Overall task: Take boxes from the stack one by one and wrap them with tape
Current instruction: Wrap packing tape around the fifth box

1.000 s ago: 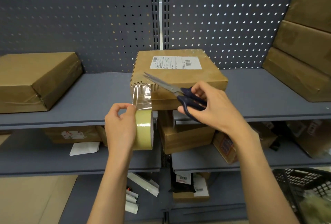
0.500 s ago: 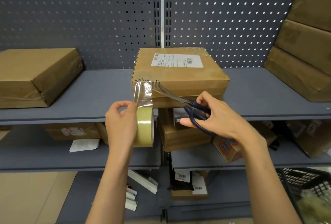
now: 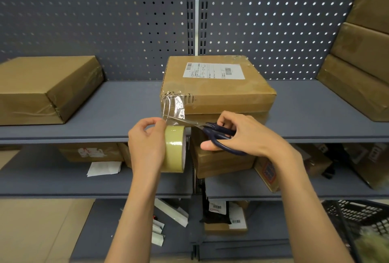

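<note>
A brown cardboard box (image 3: 219, 92) with a white label stands on the top grey shelf (image 3: 117, 115) in the middle. A clear strip of tape (image 3: 173, 108) runs from its front left corner down to a yellowish tape roll (image 3: 175, 150). My left hand (image 3: 147, 142) grips that roll just below the shelf's edge. My right hand (image 3: 246, 134) holds dark-handled scissors (image 3: 212, 131), whose blades lie across the strip right above the roll.
A wrapped box (image 3: 46, 90) lies at the shelf's left end. A slanted stack of boxes (image 3: 362, 52) leans at the right. Lower shelves hold more boxes (image 3: 221, 161), paper scraps (image 3: 104, 168) and a black basket (image 3: 357, 220). Perforated panels close the back.
My right hand has lowered the scissors from the box's top front edge to the tape strip just above the roll. The left hand and roll have stayed in place.
</note>
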The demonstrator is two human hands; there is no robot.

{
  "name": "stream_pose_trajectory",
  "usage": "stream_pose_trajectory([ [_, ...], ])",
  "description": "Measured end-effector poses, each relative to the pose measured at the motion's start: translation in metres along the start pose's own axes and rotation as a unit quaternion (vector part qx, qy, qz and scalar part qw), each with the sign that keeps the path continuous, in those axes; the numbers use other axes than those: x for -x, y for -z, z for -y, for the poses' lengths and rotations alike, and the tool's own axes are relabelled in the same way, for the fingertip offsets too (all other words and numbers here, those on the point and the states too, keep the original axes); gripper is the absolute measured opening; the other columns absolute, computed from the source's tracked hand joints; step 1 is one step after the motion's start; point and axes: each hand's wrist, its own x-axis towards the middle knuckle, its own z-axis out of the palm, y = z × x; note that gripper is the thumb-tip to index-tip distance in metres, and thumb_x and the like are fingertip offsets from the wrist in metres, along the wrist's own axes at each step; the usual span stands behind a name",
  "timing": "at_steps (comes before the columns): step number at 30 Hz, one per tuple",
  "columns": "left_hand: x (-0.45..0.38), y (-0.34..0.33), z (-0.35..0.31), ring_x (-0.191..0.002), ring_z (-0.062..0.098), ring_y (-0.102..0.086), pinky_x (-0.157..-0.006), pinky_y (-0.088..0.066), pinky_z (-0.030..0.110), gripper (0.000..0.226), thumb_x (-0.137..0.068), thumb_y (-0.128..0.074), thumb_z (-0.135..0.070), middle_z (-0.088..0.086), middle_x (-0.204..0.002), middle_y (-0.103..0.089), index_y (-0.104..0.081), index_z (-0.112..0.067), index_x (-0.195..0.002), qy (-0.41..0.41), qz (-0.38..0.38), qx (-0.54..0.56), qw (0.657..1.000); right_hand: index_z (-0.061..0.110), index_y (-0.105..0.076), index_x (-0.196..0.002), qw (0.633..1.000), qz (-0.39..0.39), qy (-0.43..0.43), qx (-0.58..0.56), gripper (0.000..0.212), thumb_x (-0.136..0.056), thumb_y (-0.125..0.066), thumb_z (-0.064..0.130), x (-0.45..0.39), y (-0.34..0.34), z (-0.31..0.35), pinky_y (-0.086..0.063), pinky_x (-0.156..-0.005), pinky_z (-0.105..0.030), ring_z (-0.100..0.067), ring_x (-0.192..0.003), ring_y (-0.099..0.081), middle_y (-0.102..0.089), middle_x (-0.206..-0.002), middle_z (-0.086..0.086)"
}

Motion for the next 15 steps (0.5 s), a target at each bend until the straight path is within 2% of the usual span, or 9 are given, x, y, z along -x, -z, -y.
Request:
stream_pose_trajectory([
  [3,-0.001,0.000,0.001,-0.065,0.006,-0.048,-0.059,-0.037,0.024,0.013,-0.092,-0.058,-0.020,-0.005,-0.070,-0.056,-0.068,-0.015,-0.096,-0.005,-0.001,0.000,1.000,0.021,-0.056,-0.089,1.000,0.013,0.008,0.015,0.071,-0.050,-0.063,0.079,-0.007,-0.002,0.005,-0.043,-0.061,-0.026,-0.013,-0.067,-0.053,-0.063,-0.079,0.003],
  [8,-0.006,0.002,0.002,-0.074,0.005,-0.051,-0.061,-0.036,0.024,0.013,-0.091,-0.059,-0.020,-0.007,-0.083,-0.062,-0.071,-0.015,-0.093,-0.002,-0.002,-0.004,1.000,0.017,-0.061,-0.082,1.000,0.016,0.016,0.011,0.074,-0.044,-0.061,0.081,-0.016,-0.001,0.005,-0.041,-0.060,-0.026,-0.010,-0.062,-0.051,-0.061,-0.067,0.006],
  [15,-0.008,0.003,0.003,-0.078,0.013,-0.055,-0.066,-0.039,0.028,0.011,-0.089,-0.060,-0.019,0.000,-0.085,-0.065,-0.071,-0.017,-0.088,0.001,0.004,0.001,1.000,0.010,-0.063,-0.072,0.999,0.010,0.042,-0.011,0.059,-0.052,-0.070,0.065,-0.016,0.000,0.004,-0.032,-0.049,-0.013,-0.001,-0.051,-0.043,-0.057,-0.059,-0.001],
])
